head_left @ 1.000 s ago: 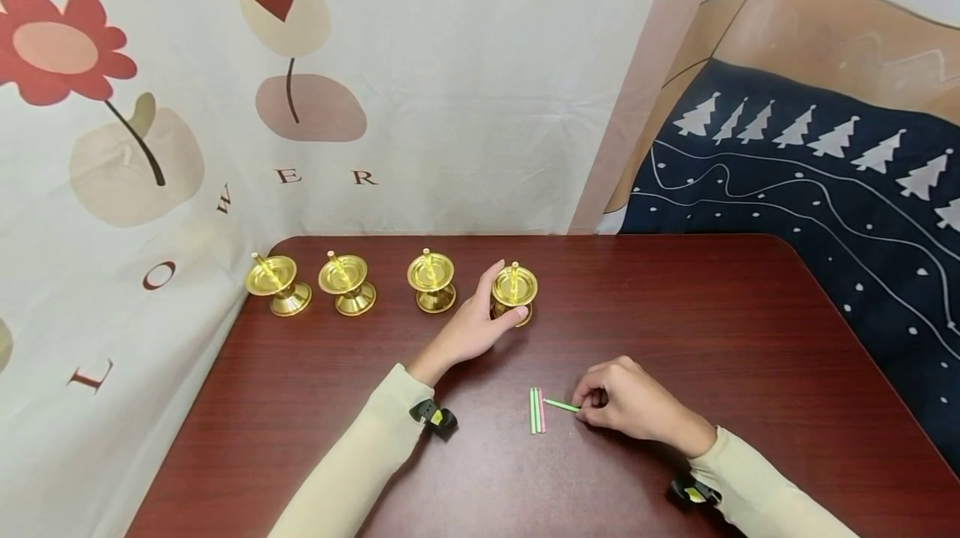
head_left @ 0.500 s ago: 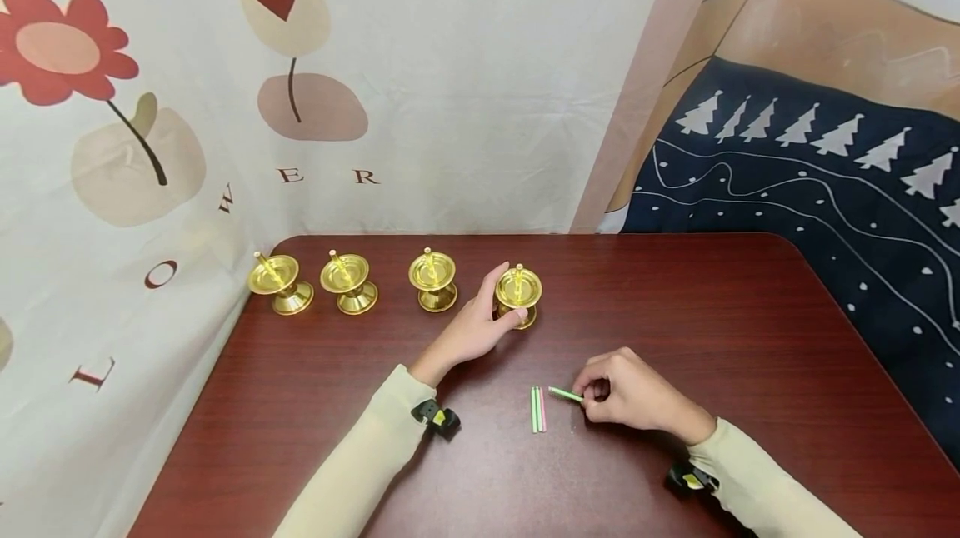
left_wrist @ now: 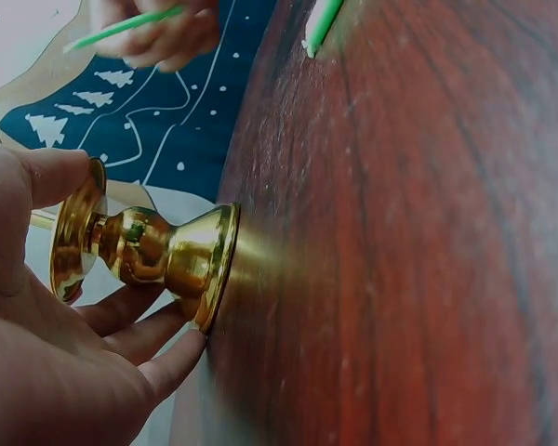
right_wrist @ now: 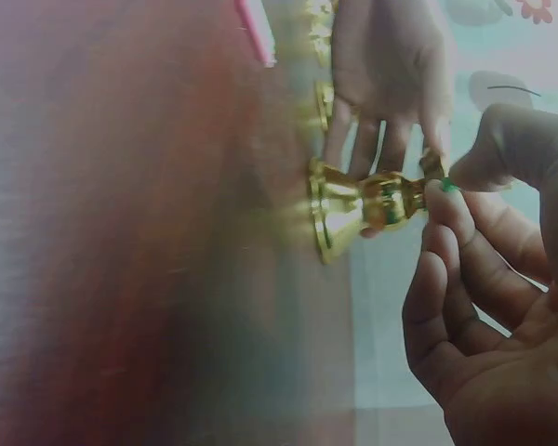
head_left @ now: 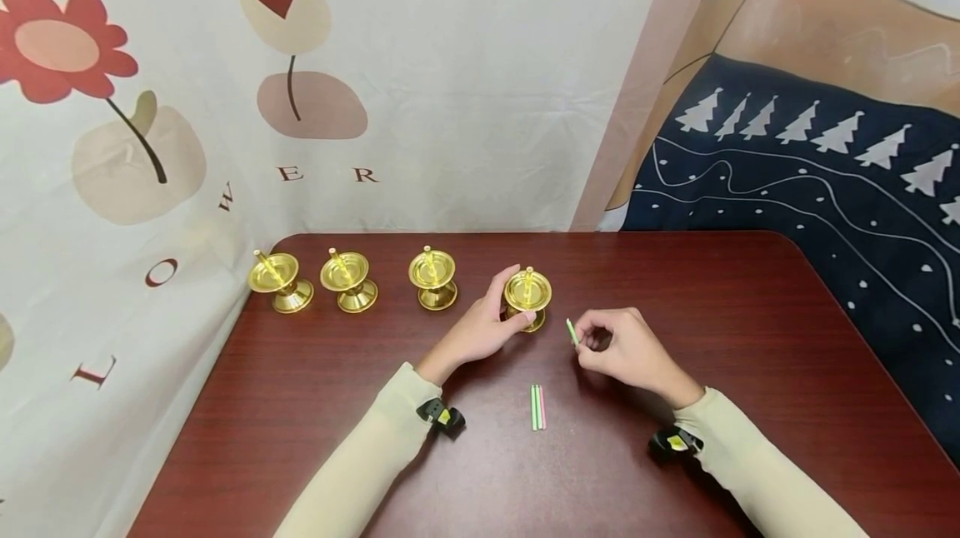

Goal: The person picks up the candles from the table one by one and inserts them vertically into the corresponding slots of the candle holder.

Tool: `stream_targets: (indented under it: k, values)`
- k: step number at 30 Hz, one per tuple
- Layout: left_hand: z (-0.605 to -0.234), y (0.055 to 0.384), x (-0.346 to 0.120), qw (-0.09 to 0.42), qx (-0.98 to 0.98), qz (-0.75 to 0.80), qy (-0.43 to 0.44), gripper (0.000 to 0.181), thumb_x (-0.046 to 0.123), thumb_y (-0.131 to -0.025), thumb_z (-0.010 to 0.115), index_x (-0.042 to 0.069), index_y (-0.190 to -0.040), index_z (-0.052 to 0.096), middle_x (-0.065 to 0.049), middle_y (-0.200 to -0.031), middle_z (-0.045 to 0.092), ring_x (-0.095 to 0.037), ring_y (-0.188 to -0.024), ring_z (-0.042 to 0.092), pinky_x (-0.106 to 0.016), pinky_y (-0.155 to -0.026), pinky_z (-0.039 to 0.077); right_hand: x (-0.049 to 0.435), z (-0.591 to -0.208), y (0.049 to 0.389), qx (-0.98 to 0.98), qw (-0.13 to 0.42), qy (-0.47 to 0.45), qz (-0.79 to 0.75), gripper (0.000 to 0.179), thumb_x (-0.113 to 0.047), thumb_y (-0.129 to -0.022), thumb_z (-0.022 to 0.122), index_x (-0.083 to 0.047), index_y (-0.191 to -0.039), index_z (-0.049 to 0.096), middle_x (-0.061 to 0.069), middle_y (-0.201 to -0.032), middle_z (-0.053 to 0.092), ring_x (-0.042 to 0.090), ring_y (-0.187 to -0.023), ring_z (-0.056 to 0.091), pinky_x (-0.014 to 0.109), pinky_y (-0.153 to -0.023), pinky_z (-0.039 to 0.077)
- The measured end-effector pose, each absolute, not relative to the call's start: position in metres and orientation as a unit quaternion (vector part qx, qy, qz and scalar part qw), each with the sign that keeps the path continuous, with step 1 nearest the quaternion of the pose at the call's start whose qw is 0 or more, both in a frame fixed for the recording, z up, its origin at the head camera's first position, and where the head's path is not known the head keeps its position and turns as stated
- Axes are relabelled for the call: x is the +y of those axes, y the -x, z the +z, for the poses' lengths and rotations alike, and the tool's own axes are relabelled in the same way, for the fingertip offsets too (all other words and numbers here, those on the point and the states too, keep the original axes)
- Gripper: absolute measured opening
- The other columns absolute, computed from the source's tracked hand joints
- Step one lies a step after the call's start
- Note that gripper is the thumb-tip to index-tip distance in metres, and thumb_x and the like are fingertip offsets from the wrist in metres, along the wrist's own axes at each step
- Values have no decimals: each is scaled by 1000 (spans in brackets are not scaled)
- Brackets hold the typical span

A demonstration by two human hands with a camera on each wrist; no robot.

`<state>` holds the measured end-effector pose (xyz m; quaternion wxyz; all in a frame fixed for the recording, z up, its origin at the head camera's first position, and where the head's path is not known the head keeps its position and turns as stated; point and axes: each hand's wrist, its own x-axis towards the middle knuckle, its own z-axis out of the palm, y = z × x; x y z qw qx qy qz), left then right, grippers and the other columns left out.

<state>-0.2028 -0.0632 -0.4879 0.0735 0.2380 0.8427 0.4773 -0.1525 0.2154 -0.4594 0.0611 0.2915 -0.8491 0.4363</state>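
Observation:
My left hand (head_left: 480, 331) holds a gold candle holder (head_left: 528, 292) upright on the table, thumb at the dish and fingers around its side. A short gold stem rises from the middle of that dish. The left wrist view shows the candle holder's flared base (left_wrist: 200, 255) against the wood. To its right, my right hand (head_left: 626, 348) pinches a thin green candle (head_left: 572, 331) between thumb and fingertips, tilted up and raised above the table. In the right wrist view only a bit of green candle (right_wrist: 448, 185) shows; the fingers hide the remainder.
Three matching gold candle holders (head_left: 432, 280) stand in a row toward the back left. Green candles (head_left: 533, 409) and a pink candle (head_left: 542, 409) lie side by side on the table (head_left: 750, 338) in front of the hands. Printed cloths (head_left: 465, 88) hang behind the table.
My right hand has lifted the green candle from beside the other candles, moving it away from me and tilting it more upright. My left hand has shifted the candle holder slightly right.

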Motion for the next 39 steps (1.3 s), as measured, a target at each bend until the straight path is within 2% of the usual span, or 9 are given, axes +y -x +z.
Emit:
stream_targets:
  k: [6, 11, 15, 19, 26, 29, 32, 36, 39]
  values:
    - [-503, 209, -60, 66, 845, 467, -252, 88, 53, -107, 68, 20, -174, 23, -20, -153, 61, -33, -137, 62, -51, -109, 52, 206, -447, 170, -834, 110, -289, 456, 28, 6, -81, 78, -21, -86, 71, -10, -79, 66, 14, -72, 65, 28, -64, 56]
    - [-486, 198, -54, 82, 837, 477, -253, 86, 46, -108, 69, 14, -174, 24, -22, -155, 59, -34, -138, 61, -54, -112, 50, 197, -439, 181, -830, 137, -274, 467, 27, 8, -80, 79, -17, -87, 72, -6, -81, 70, 14, -75, 66, 25, -67, 56]
    - [-479, 193, -50, 89, 831, 486, -255, 83, 39, -108, 69, 9, -172, 26, -22, -158, 56, -34, -140, 60, -55, -115, 48, 189, -433, 188, -821, 162, -265, 480, 24, 13, -81, 77, -10, -86, 72, 1, -81, 71, 13, -76, 65, 28, -68, 57]
    - [-487, 195, -48, 76, 834, 477, -267, 84, 44, -107, 69, 12, -172, 27, -17, -158, 58, -28, -137, 62, -50, -114, 49, 183, -428, 192, -808, 188, -255, 497, 21, 16, -83, 75, -5, -85, 72, 7, -82, 73, 11, -77, 64, 27, -67, 55]
    - [-489, 192, -43, 82, 829, 483, -270, 84, 44, -106, 70, 15, -172, 27, -19, -152, 62, -28, -133, 64, -49, -112, 50, 179, -426, 194, -802, 205, -247, 504, 20, 9, -90, 81, -10, -89, 78, -2, -91, 77, 11, -87, 66, 24, -71, 54]
    - [-498, 195, -41, 83, 831, 482, -264, 86, 46, -105, 72, 19, -173, 27, -15, -150, 64, -23, -133, 64, -45, -112, 50, 179, -426, 194, -794, 204, -254, 513, 19, 6, -92, 81, -13, -90, 79, -1, -93, 78, 12, -88, 67, 24, -72, 53]
    - [-494, 192, -40, 88, 829, 485, -264, 85, 45, -105, 72, 19, -173, 27, -17, -150, 64, -25, -134, 64, -47, -113, 50, 179, -426, 193, -791, 205, -258, 515, 19, 6, -93, 81, -13, -91, 79, -1, -94, 78, 11, -87, 66, 23, -70, 53]
    - [-487, 188, -41, 83, 829, 477, -280, 85, 45, -106, 70, 15, -172, 26, -22, -152, 62, -31, -135, 63, -50, -115, 49, 180, -427, 193, -792, 204, -258, 514, 20, 6, -94, 81, -13, -91, 79, -4, -94, 77, 11, -87, 66, 27, -69, 55]
    - [-487, 187, -41, 86, 833, 471, -277, 85, 45, -107, 70, 16, -173, 26, -21, -153, 61, -30, -135, 63, -48, -115, 48, 180, -428, 192, -794, 203, -257, 513, 20, 7, -94, 81, -13, -91, 79, -3, -94, 77, 11, -87, 67, 32, -68, 56]
